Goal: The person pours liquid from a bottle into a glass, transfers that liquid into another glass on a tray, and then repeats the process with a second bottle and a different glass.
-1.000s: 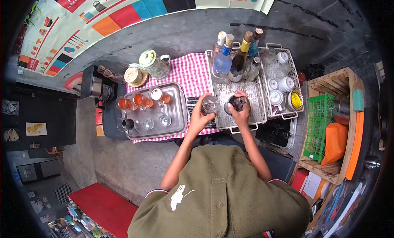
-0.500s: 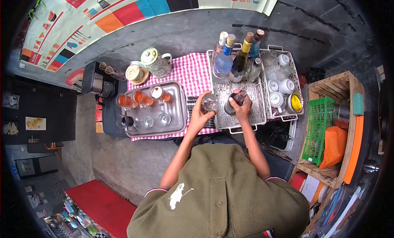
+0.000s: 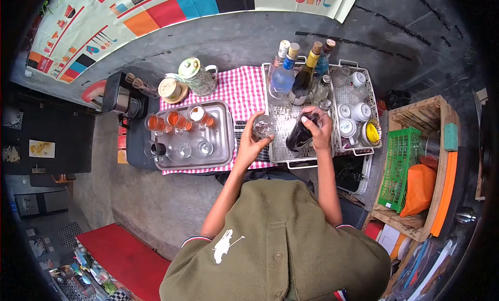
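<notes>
Counts, countertop:
- Hands (image 3: 250, 148): two, one vessel in each, a clear glass (image 3: 263, 125) and a dark vessel (image 3: 299, 136).
- Metal tray (image 3: 224, 154): one.
- Glasses of orange-red drink (image 3: 208, 119) on it: three.
- Clear glasses (image 3: 205, 148) on it: two, plus one dark-toned vessel (image 3: 158, 149).
- Lidded pitcher (image 3: 200, 82): one.
- Lidded cup (image 3: 168, 89): one.
- White wire trays (image 3: 279, 155): two.
- Large bottles (image 3: 302, 88) standing: four.
- Small clear bottles (image 3: 321, 90): at least one; crowding hides the exact total.
- White-topped vessels (image 3: 361, 111): four.
- Yellow item (image 3: 372, 134): one.

Counts, right side:
- Wooden crate (image 3: 413, 225): one.
- Green plastic basket (image 3: 399, 171): one.
</notes>
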Demonstrator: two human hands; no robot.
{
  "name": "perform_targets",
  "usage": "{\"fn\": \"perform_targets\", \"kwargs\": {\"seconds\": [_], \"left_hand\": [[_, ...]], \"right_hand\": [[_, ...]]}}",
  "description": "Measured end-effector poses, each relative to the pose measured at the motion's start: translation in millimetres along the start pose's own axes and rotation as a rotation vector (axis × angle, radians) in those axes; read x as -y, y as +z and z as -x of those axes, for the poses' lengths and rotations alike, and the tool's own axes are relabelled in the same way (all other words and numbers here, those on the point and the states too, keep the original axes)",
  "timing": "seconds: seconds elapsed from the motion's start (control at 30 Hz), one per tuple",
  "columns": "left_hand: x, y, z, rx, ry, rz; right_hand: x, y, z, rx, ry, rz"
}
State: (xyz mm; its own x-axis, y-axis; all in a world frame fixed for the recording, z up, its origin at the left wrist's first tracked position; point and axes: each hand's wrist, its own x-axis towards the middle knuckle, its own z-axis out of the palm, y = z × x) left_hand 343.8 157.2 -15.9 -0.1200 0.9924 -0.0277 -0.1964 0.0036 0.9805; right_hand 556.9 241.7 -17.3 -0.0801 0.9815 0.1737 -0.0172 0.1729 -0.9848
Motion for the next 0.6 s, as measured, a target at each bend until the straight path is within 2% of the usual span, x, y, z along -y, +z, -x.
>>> {"fn": "perform_targets", "kwargs": {"seconds": [0.13, 0.23, 0.6], "left_hand": [[-2, 6, 2, 0.006, -0.007, 0.029], [2, 8, 4, 0.012, -0.014, 0.016], [20, 6, 15, 0.006, -0.002, 0.056]], "right_hand": [[36, -6, 1, 0.124, 0.029, 0.034], [56, -11, 3, 0.276, 0.18, 0.153], [49, -7, 23, 0.617, 0.419, 0.425]]}}
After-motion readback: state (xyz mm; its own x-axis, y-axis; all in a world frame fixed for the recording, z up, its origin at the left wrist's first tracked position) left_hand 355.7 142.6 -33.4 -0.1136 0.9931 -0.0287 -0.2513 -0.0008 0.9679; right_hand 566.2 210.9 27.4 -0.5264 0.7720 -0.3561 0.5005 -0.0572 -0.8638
